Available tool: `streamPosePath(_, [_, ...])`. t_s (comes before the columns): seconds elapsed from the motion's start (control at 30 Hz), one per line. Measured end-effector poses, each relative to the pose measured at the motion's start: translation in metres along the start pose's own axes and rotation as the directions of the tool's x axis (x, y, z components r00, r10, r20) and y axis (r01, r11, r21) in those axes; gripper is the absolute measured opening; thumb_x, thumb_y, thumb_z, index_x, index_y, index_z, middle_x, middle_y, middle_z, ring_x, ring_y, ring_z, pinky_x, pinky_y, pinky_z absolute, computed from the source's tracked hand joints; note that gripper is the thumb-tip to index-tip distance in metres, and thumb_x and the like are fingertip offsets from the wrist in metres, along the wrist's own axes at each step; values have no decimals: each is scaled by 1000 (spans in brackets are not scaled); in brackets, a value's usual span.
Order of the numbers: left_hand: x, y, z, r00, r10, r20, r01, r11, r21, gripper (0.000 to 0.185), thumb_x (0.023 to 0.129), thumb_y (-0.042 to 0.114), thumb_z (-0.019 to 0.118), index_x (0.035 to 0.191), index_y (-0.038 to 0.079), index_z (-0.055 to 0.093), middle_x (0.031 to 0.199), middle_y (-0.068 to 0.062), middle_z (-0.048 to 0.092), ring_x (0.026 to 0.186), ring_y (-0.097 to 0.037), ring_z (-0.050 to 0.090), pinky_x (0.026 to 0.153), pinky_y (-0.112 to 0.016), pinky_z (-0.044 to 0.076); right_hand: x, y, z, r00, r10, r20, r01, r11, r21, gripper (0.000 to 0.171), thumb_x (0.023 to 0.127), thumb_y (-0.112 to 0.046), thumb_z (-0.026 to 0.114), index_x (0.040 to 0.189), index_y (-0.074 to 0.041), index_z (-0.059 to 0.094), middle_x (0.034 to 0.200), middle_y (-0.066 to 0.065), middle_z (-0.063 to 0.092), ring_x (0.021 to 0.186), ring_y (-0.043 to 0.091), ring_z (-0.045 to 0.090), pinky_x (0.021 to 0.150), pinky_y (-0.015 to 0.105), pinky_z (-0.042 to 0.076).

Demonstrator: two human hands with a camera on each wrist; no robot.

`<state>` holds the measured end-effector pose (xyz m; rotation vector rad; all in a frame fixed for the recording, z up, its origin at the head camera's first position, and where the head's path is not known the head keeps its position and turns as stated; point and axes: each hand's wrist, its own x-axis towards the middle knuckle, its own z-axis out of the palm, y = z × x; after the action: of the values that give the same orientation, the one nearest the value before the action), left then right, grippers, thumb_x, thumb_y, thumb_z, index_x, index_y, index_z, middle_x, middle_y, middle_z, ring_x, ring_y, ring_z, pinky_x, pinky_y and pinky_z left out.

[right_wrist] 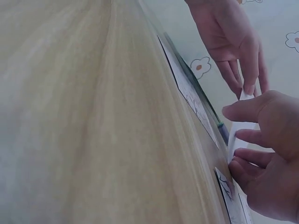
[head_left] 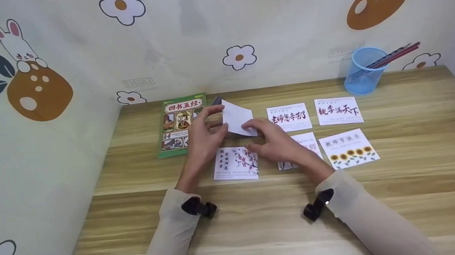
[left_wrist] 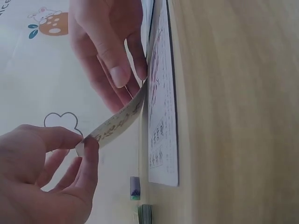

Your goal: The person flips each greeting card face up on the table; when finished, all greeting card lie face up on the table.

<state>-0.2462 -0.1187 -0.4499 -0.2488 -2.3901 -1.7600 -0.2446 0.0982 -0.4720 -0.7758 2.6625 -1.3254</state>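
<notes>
Both hands pinch one white card (head_left: 237, 118) above bench (head_left: 414, 154) center: L hand (head_left: 204, 137) at far edge, R hand (head_left: 276, 143) at near corner. Book (head_left: 180, 123) just left.

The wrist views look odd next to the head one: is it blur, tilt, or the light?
Head view: even, soft light, faint shadows under the hands, and the table's edges bow from a wide lens. Left wrist view: turned sideways, the bent card fairly sharp, the left hand big and soft. Right wrist view: tilted, near wood washed pale and smeared, the right hand blurred.
</notes>
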Motion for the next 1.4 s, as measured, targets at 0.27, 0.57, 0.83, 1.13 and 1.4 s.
streamPosePath(0.27, [0, -4, -2, 998, -49, -24, 46, 991, -127, 39, 90, -2, 67, 126, 14, 65, 131, -5, 61, 108, -25, 70, 92, -33, 59, 1, 1, -7, 990, 98, -97, -84, 986, 143, 49, 95, -23, 68, 141, -16, 54, 146, 12, 46, 131, 28, 55, 108, 39, 50])
streamPosePath(0.57, [-1, -7, 2, 988, -125, 90, 110, 982, 155, 34, 90, 6, 70, 123, 16, 72, 130, -4, 69, 121, -20, 65, 106, -33, 51, 4, -4, -10, 937, 92, -337, 57, 912, 407, 40, 98, -16, 62, 138, -12, 57, 140, 7, 57, 120, 23, 66, 99, 29, 55])
streamPosePath(0.83, [-3, -4, 9, 967, -115, 229, 99, 992, 82, 45, 102, 49, 52, 133, 19, 65, 133, -5, 67, 119, -19, 64, 103, -34, 51, 3, -11, -1, 970, -33, -239, 128, 911, 392, 49, 101, -18, 59, 148, -12, 48, 150, 9, 53, 132, 28, 57, 104, 40, 53])
streamPosePath(1.13, [-5, -2, 16, 944, -3, 331, 61, 984, -165, 45, 105, 32, 52, 144, 10, 50, 131, -13, 66, 116, -25, 68, 99, -40, 56, 3, -12, 2, 972, -141, -187, 169, 975, 142, 32, 99, -32, 63, 130, -25, 68, 153, 0, 49, 141, 20, 45, 107, 42, 49])
streamPosePath(1.4, [-2, -6, 13, 986, -52, 159, 98, 950, -297, 42, 103, 8, 50, 145, 9, 47, 109, -22, 73, 96, -40, 72, 94, -49, 57, 4, -5, -8, 959, -49, -279, 86, 989, 122, 32, 96, -22, 65, 128, -23, 68, 142, -1, 58, 133, 19, 49, 102, 48, 48])
